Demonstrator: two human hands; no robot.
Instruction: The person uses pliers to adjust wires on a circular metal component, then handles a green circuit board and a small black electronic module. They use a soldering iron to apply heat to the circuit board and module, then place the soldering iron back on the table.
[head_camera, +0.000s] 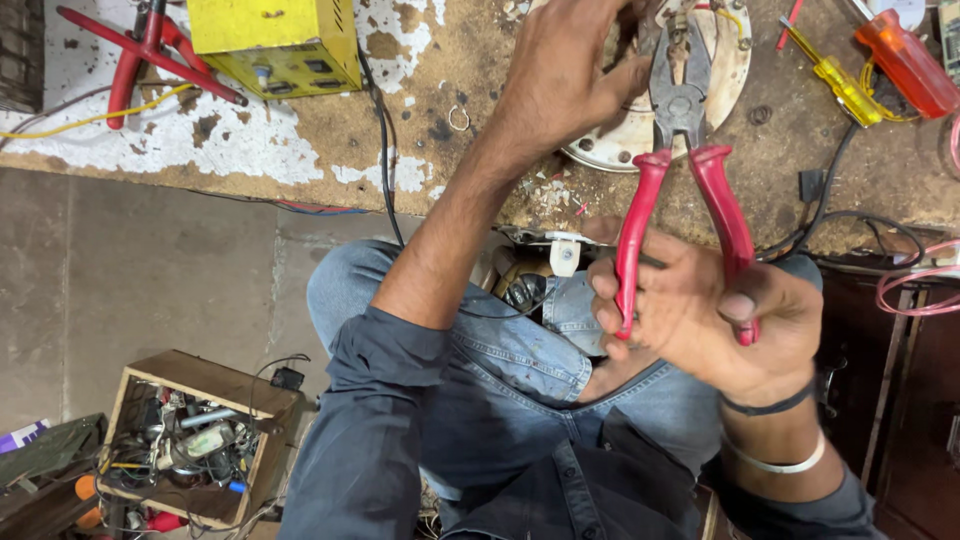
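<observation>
Pliers (683, 150) (red-handled) gripped in the right hand (705, 320), jaws at a round white plate (735, 75) on the bench (480, 90); left hand (565, 80) clasps that plate.

1. The bench (330, 150) runs across the top, its surface brown and worn, with chipped white paint in patches.
2. A yellow metal box (275, 40) stands on the bench at the upper left, just beside a red clamp-like tool (140, 50).
3. A black cable (385, 150) crosses the bench and drops over its edge.
4. The floor (150, 270) below is bare grey concrete, stained.
5. A wooden crate (195, 435) full of scrap parts and wires sits on the floor at the lower left.
6. Dark wooden furniture (910, 400) stands at the right.
</observation>
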